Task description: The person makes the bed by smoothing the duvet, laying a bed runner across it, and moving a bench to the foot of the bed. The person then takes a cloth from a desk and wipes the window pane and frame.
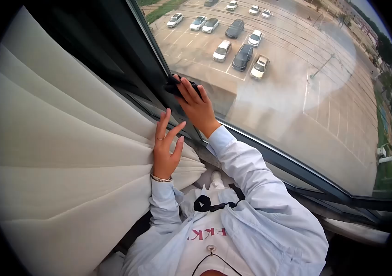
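Note:
My right hand presses a dark cloth against the lower left corner of the window pane, close beside the dark window frame. Its fingers lie over the bunched cloth, which shows past the fingertips. My left hand is open, with its fingers apart and nothing in them. It is in front of the white curtain, near the frame; whether the fingertips touch anything I cannot tell. A ring and a bracelet are on this hand and wrist.
The white curtain hangs in folds along the left side. A dark lower frame bar runs down to the right under the glass. A hazy whitish patch shows on the pane. Parked cars stand far below outside. One shoe shows below me.

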`<state>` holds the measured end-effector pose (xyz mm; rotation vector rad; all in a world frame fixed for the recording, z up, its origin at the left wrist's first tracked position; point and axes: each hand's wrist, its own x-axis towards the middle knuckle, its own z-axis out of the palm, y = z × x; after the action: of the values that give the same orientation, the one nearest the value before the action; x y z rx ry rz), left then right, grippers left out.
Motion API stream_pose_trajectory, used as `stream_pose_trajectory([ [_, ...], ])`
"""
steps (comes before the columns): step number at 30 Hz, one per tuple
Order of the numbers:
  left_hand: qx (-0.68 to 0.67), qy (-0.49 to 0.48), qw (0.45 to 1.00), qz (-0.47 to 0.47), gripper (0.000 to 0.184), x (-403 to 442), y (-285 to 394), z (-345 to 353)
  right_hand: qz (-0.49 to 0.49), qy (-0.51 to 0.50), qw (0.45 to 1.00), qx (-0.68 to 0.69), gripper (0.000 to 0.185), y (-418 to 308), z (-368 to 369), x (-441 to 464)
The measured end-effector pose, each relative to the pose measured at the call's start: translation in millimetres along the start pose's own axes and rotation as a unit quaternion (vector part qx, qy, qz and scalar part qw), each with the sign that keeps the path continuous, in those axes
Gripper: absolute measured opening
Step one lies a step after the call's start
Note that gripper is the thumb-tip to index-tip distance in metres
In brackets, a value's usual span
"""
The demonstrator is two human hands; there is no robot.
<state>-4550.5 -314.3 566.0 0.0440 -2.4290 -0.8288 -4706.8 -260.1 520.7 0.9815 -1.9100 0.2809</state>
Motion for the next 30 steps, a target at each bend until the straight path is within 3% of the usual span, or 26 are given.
stream_pose_trajectory([
  [3, -0.029, 0.006, 0.999, 0.014, 0.030, 23, -5, -1, -0.042, -0.068, 0.996, 0.031, 0.014, 6, 17, -30],
  [7, -0.062, 0.007, 0.997, 0.055, 0.030, 37, 16, 24, -0.012, -0.100, 0.995, -0.004, 0.016, 44, -38, -76],
  [11, -0.109, 0.024, 0.980, 0.166, 0.028, 51, 57, 66, 0.111, -0.066, 0.988, -0.083, 0.017, 115, -132, -146],
  [13, -0.150, 0.039, 0.964, 0.218, 0.028, 44, 83, 96, 0.191, -0.079, 0.961, -0.184, 0.024, 153, -183, -202],
  [15, -0.178, 0.061, 0.945, 0.266, 0.027, 37, 113, 123, 0.271, -0.082, 0.941, -0.185, 0.039, 185, -239, -237],
  [19, -0.229, -0.006, 0.913, 0.338, 0.037, 32, 186, 167, 0.464, 0.005, 0.869, -0.175, 0.058, 228, -297, -277],
  [22, -0.225, -0.056, 0.902, 0.364, 0.041, 14, 235, 203, 0.458, -0.016, 0.864, -0.211, 0.060, 263, -341, -297],
  [25, -0.211, -0.089, 0.894, 0.385, 0.042, -5, 266, 227, 0.496, 0.026, 0.845, -0.199, 0.062, 293, -371, -329],
  [27, -0.212, -0.080, 0.916, 0.331, 0.041, -14, 276, 235, 0.566, 0.143, 0.806, -0.092, 0.065, 314, -384, -344],
  [30, -0.164, -0.050, 0.937, 0.306, 0.036, -18, 275, 246, 0.562, 0.186, 0.803, -0.074, 0.064, 344, -401, -365],
])
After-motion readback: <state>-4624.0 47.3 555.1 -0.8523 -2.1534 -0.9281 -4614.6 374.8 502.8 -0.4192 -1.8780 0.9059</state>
